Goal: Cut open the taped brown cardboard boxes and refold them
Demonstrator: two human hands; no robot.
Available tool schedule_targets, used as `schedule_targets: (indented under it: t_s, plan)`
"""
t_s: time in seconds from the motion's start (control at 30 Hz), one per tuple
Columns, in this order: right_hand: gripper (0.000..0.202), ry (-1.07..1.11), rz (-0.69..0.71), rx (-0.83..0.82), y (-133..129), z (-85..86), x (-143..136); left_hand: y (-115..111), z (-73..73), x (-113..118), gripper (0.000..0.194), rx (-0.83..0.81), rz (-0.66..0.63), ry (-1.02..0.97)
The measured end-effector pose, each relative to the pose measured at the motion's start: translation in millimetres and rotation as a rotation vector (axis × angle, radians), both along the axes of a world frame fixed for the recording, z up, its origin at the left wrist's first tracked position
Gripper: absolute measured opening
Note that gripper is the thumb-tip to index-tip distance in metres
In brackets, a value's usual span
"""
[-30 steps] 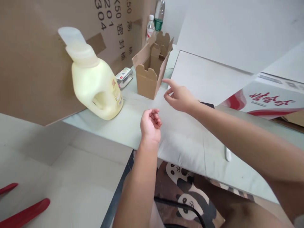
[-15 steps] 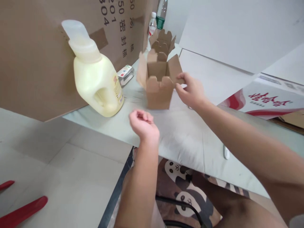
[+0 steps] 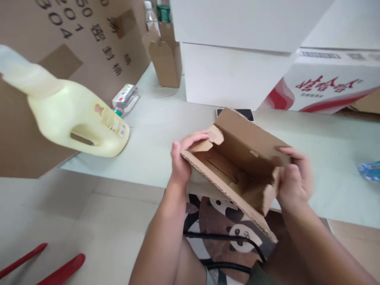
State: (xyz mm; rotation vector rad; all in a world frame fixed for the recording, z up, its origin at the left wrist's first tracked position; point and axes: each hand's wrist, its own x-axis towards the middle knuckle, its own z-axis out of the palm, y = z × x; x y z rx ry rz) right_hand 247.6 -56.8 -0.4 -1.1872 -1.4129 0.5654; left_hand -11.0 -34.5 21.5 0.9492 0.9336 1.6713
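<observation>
I hold a small brown cardboard box (image 3: 249,136) between both hands, tilted and raised over the table's front edge. Its open top faces me, so the inside and the slotted bottom show. At its left end, my left hand (image 3: 183,158) is closed around the wall and a small flap. The opposite end sits in my right hand (image 3: 297,180), whose fingers bend over the back panel while the thumb is by a folded flap. Behind the box lies a dark flat object that looks like a phone (image 3: 244,114), partly covered.
Left on the table (image 3: 151,146) stands a yellow detergent jug (image 3: 65,114), near a clear package (image 3: 126,97). Another open carton (image 3: 168,65) is at the back by bottles (image 3: 151,18). White boxes (image 3: 222,75) line the rear; a blue packet (image 3: 369,170) lies right.
The nearer carton has left the tabletop and come towards me, turned and tilted. My left hand, apart from it before, now grips it along with my right. The view has shifted right.
</observation>
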Motion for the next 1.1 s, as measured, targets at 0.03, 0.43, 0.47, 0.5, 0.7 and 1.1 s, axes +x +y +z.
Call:
schedule_targets:
  t_s: [0.03,0.43,0.47,0.5,0.7,1.1]
  plan:
    - [0.029,0.042,-0.004,-0.009,1,-4.9,0,1,0.4,4,0.078,-0.005,0.023,0.018]
    - [0.017,0.201,0.264,-0.053,-7,4.3,5,21,-3.3,36,0.034,0.045,0.355,0.216]
    - [0.019,0.178,0.286,-0.021,-10,4.5,7,22,-3.2,38,0.028,0.038,0.344,0.219]
    - [0.027,0.16,0.31,0.012,-13,4.6,8,22,-3.2,40,0.023,0.024,0.329,0.218]
    - [0.03,0.134,0.244,0.037,-27,4.9,8,22,-5.9,42,0.017,0.061,0.277,0.207]
    - [0.028,0.38,0.21,0.045,-18,-6.4,5,23,-6.3,23,0.022,-0.109,0.247,0.353]
